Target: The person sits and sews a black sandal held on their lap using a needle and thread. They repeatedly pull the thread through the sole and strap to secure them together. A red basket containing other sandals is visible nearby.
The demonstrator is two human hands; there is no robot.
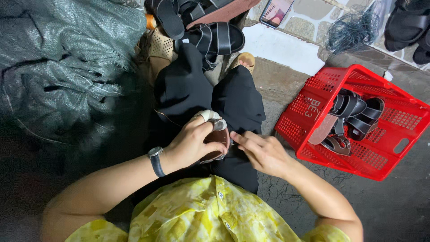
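Observation:
On my lap, over black trousers, my left hand (193,143) grips a brown-soled sandal (217,141). That hand has a bandaged finger and a wristwatch on the wrist. My right hand (262,151) rests just right of the sandal, its fingers pointing toward the sole's edge and touching or nearly touching it. Whether it pinches anything small I cannot tell.
A red plastic basket (385,154) with several black sandals stands on the floor at my right. More black sandals (210,38) lie stacked in front of my knees. A grey-green mesh sack (62,62) fills the left. A phone (277,11) and a tangle of dark thread (351,31) lie beyond.

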